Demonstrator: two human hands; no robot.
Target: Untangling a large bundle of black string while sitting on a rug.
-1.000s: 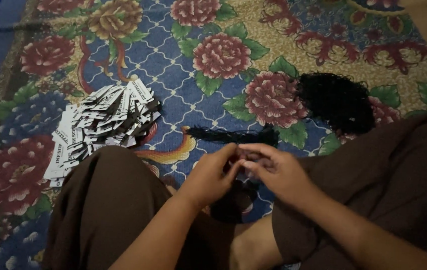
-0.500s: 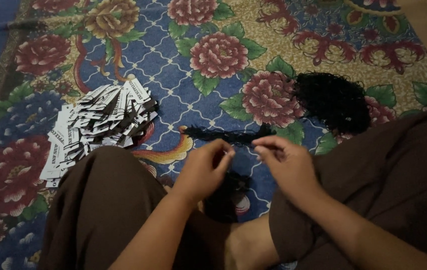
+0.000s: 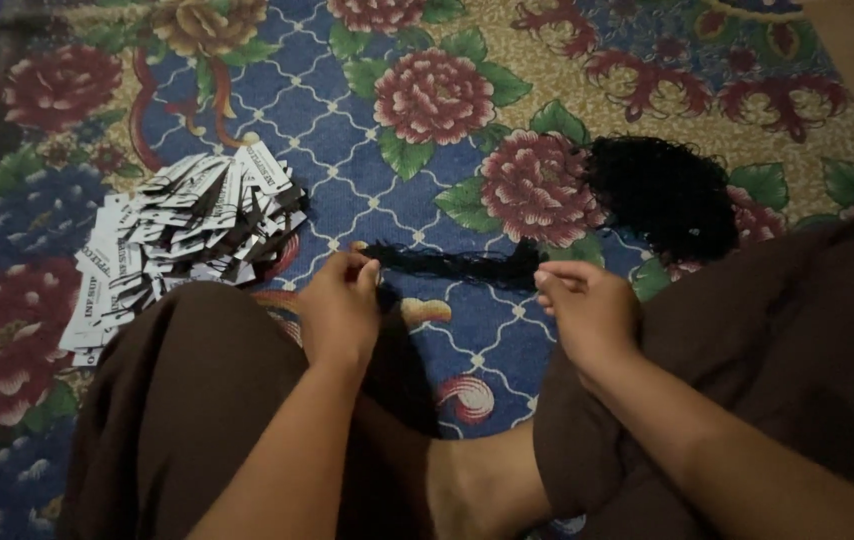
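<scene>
Floral patterned carpet in blue, red and green [image 3: 247,60] underlies a mound of black fibrous hair [image 3: 662,195] at upper right and a pile of black-and-white printed paper tags [image 3: 182,235] at left. Black hair strand [image 3: 452,265] lies stretched on the carpet between the hands. Left hand [image 3: 342,315] pinches one end, right hand [image 3: 587,305] pinches the other, fingers pressed together.

Home floor w/ floral carpet [image 3: 507,60], person seated cross-legged.

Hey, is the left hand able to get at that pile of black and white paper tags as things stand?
Probably yes. The left hand is beside the pile of paper tags, with only bare carpet between, but it pinches a black strand.
</scene>
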